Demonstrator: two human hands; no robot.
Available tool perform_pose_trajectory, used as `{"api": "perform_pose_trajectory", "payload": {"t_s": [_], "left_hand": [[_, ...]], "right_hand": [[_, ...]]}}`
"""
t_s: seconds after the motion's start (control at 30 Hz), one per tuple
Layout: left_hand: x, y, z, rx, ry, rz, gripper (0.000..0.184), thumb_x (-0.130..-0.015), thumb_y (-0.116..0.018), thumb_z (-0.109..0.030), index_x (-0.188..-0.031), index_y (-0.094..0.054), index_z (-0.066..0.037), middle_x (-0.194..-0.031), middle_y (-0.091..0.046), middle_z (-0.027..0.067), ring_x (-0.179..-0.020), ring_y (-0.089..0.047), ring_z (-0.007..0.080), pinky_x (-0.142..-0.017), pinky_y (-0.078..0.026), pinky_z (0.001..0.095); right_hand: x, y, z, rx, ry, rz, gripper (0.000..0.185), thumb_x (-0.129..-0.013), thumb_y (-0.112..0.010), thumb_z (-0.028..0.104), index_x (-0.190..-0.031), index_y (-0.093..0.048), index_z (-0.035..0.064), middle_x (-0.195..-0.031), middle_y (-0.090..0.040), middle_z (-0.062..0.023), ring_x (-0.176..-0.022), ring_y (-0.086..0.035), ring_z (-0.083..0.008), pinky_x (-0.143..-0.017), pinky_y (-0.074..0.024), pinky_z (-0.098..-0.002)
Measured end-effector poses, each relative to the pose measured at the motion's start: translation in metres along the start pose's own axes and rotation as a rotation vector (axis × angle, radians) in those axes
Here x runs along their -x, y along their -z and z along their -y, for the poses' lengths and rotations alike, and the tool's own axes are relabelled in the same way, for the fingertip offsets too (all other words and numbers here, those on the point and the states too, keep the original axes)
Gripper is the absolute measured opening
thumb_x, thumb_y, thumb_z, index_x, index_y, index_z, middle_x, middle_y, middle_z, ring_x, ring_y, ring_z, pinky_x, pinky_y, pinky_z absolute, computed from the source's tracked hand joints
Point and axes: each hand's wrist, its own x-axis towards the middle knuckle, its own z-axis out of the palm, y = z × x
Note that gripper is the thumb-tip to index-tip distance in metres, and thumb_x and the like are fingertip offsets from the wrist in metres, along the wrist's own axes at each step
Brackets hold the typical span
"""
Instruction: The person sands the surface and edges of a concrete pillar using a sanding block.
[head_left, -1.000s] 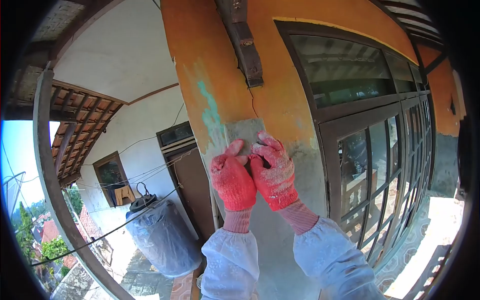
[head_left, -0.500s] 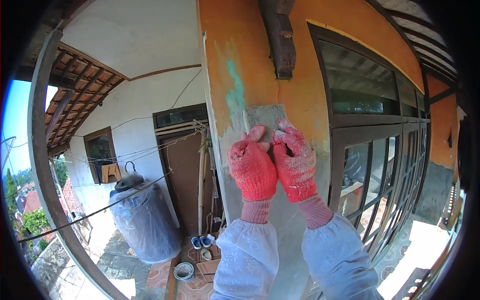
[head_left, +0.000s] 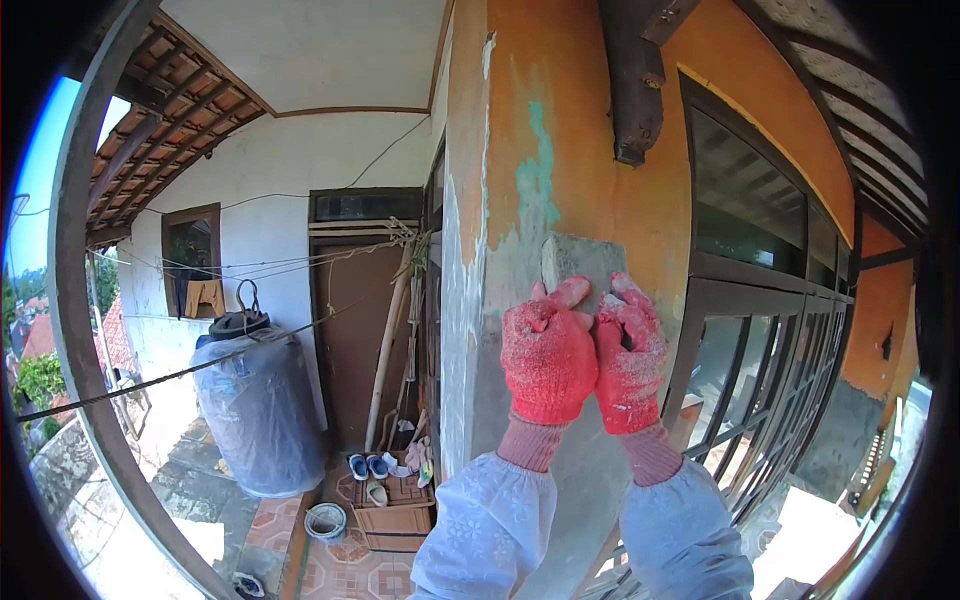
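In the head view, a flat grey rectangular block (head_left: 588, 260) lies against the corner pillar, where orange paint gives way to bare grey surface. My left hand (head_left: 550, 355), in a dusty red knitted glove, is closed on the block's lower left part. Close beside it, my right hand (head_left: 632, 355), in a matching glove with pale dust on it, is closed at the lower right edge. Both gloves hide the block's bottom. A turquoise patch (head_left: 537, 165) marks the orange wall (head_left: 580, 120) just above the block.
A dark wooden bracket (head_left: 640, 105) juts from the wall overhead. Framed windows (head_left: 745, 180) run along the right. At left stand a plastic-wrapped drum (head_left: 262, 415), a stretched rope (head_left: 190, 370), a post (head_left: 85, 300), a small bucket (head_left: 325, 522) and a crate (head_left: 395, 525) with shoes.
The camera view has turned left, so the scene sits farther right. Both hands and the grey block are slightly lower on the wall, with the same hold.
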Motion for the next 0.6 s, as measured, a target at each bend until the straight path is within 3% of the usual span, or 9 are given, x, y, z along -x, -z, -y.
{"api": "perform_pose_trajectory", "payload": {"t_s": [0.07,0.1,0.2,0.33,0.4,0.53,0.6], "left_hand": [[-0.019,-0.006,0.002,-0.153,-0.148,0.065,0.006,-0.082,-0.066,-0.001,-0.085,-0.062,-0.005,-0.113,-0.069,0.011,-0.11,-0.063,0.0259,-0.116,-0.033,0.0414],[-0.032,-0.008,-0.009,-0.317,-0.323,0.042,0.016,-0.079,-0.066,0.0,-0.093,-0.07,-0.007,-0.111,-0.07,0.0105,-0.108,-0.063,0.0269,-0.117,-0.031,0.0386],[-0.032,-0.013,-0.007,-0.082,-0.188,-0.012,0.014,-0.079,-0.066,-0.001,-0.091,-0.07,-0.006,-0.11,-0.07,0.0096,-0.109,-0.062,0.0271,-0.115,-0.035,0.0392],[0.006,0.004,0.006,-0.076,-0.191,0.05,0.007,-0.079,-0.066,-0.001,-0.083,-0.062,-0.006,-0.113,-0.069,0.0121,-0.109,-0.063,0.0307,-0.116,-0.034,0.0429],[-0.008,0.002,-0.007,-0.292,-0.119,0.08,0.007,-0.079,-0.065,0.001,-0.082,-0.062,-0.005,-0.114,-0.069,0.013,-0.111,-0.063,0.0317,-0.117,-0.033,0.0447],[-0.037,-0.013,0.003,-0.18,-0.196,-0.011,0.007,-0.078,-0.064,0.003,-0.079,-0.061,-0.004,-0.113,-0.069,0.0125,-0.111,-0.063,0.0313,-0.118,-0.032,0.0459],[-0.025,-0.005,0.001,-0.198,-0.157,0.057,0.008,-0.077,-0.065,0.003,-0.076,-0.061,-0.004,-0.113,-0.07,0.0111,-0.111,-0.063,0.0308,-0.117,-0.034,0.0455]], "right_hand": [[-0.019,-0.006,-0.006,-0.045,-0.132,-0.005,0.016,-0.083,-0.065,-0.001,-0.097,-0.07,0.0029,-0.12,-0.067,-0.0162,-0.111,-0.066,-0.0308,-0.094,-0.0519,-0.0359],[-0.033,-0.009,0.0,-0.118,-0.193,-0.015,0.016,-0.082,-0.066,-0.001,-0.098,-0.07,0.0021,-0.122,-0.067,-0.0168,-0.113,-0.065,-0.0297,-0.096,-0.051,-0.0357],[-0.035,-0.006,0.005,-0.084,-0.154,0.017,0.016,-0.082,-0.065,-0.001,-0.097,-0.07,0.0022,-0.124,-0.065,-0.0173,-0.115,-0.064,-0.0303,-0.096,-0.0505,-0.0364],[0.007,0.007,-0.004,0.066,-0.058,0.059,0.016,-0.083,-0.063,-0.001,-0.098,-0.07,0.002,-0.126,-0.064,-0.0176,-0.116,-0.063,-0.0313,-0.097,-0.0498,-0.0371],[-0.007,-0.001,-0.005,0.029,-0.073,0.039,0.017,-0.083,-0.062,-0.002,-0.097,-0.071,0.0027,-0.126,-0.064,-0.0181,-0.117,-0.063,-0.0321,-0.097,-0.0499,-0.0386],[-0.038,-0.014,-0.003,-0.1,-0.152,-0.014,0.016,-0.081,-0.063,-0.003,-0.094,-0.071,0.0031,-0.125,-0.064,-0.0191,-0.117,-0.063,-0.0322,-0.097,-0.0502,-0.0389],[-0.016,-0.004,-0.006,-0.045,-0.117,0.027,0.016,-0.081,-0.063,-0.003,-0.095,-0.07,0.0033,-0.126,-0.064,-0.019,-0.118,-0.062,-0.0324,-0.097,-0.0501,-0.0384]]}}
